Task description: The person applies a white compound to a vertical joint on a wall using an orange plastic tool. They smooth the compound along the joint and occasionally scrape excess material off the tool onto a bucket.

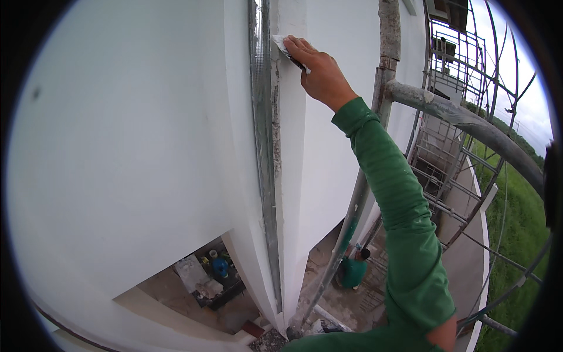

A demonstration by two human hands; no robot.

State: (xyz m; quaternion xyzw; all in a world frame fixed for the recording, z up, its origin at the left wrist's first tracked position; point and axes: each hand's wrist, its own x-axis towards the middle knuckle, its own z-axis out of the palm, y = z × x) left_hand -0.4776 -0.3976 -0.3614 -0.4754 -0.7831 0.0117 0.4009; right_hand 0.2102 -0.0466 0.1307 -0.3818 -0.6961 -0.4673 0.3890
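The scraper [287, 50] lay flat against the white wall corner [291, 146], high up beside the metal strip [262, 117]. Most of the corner looked smooth and coated; rough grey patches remained along the strip below. The right hand [319, 70] gripped the scraper firmly; the left hand was out of sight.

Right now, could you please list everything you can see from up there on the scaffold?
Wall: one, white, left and centre.
Metal corner strip: one, grey, running down the wall's edge.
Putty knife: one, white-smeared blade, pressed to the corner at top.
Scaffold tubes: several, grey, right side.
Person below: one, green clothes, on the ground by the scaffold.
Blue container: one, on the ground below left.
Grass: green, far right.
Right hand: one, green sleeve, gripping the putty knife.
Left hand: not in view.
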